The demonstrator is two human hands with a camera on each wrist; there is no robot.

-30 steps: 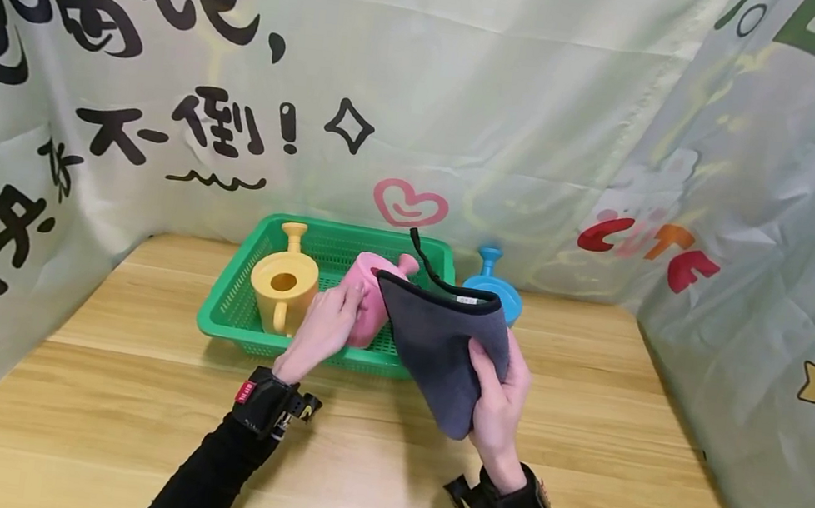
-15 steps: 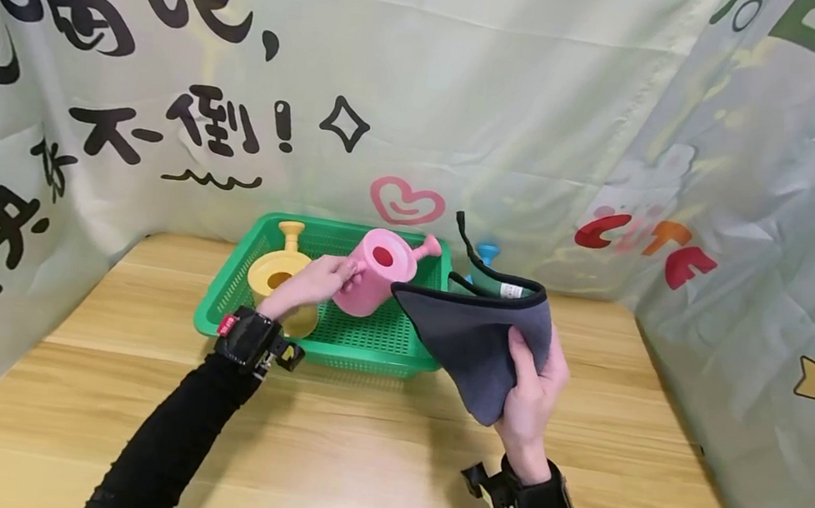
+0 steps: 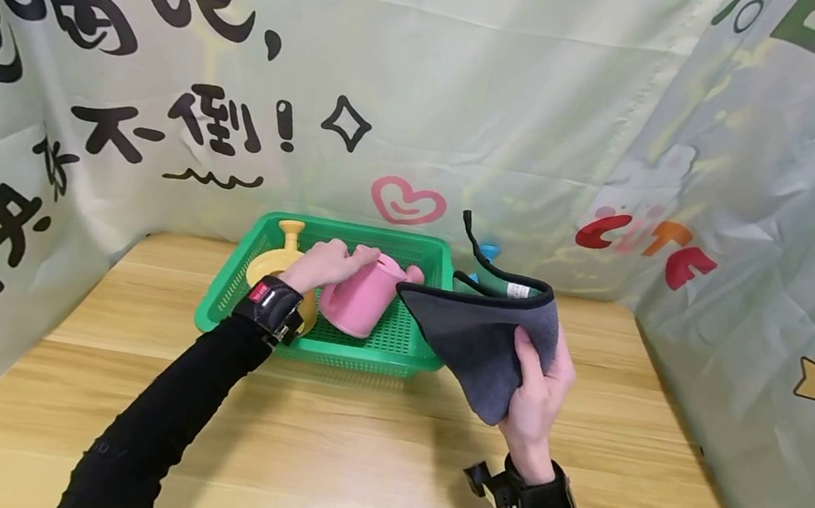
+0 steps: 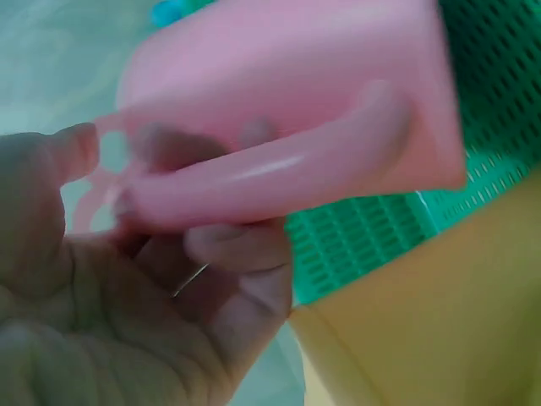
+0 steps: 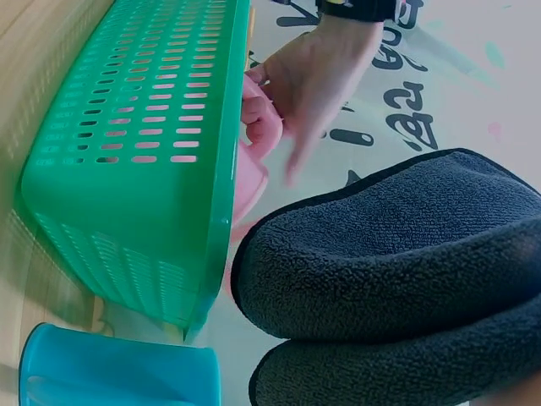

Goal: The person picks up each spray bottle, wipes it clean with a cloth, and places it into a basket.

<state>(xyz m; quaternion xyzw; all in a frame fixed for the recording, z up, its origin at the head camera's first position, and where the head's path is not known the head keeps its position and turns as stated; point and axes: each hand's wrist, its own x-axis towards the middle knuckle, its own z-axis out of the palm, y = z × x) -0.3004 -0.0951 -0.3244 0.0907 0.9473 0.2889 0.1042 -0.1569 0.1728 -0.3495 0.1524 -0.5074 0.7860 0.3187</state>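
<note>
A pink watering can (image 3: 359,307) is in the green basket (image 3: 365,356), spout to the right. My left hand (image 3: 327,264) is at its upper left; in the left wrist view its fingers curl through the loop of the can's handle (image 4: 279,173), with the thumb apart. To the right of the basket, my right hand (image 3: 538,395) grips a folded grey cloth (image 3: 469,336) with black edging and a dark strap. The right wrist view shows the cloth's fuzzy surface close up. A yellow watering can (image 3: 270,265) stands at the basket's left, partly behind my left hand and wrist.
Behind the cloth, a blue watering can (image 3: 488,252) stands on the table beside the basket, mostly hidden in the head view. Printed fabric (image 3: 546,94) encloses the wooden table (image 3: 355,449) at the back and sides.
My right hand has drawn the cloth rightward from the pink watering can. The pink can was raised and turned, then lowered, ending slightly left of before. My left hand has shifted to its upper left.
</note>
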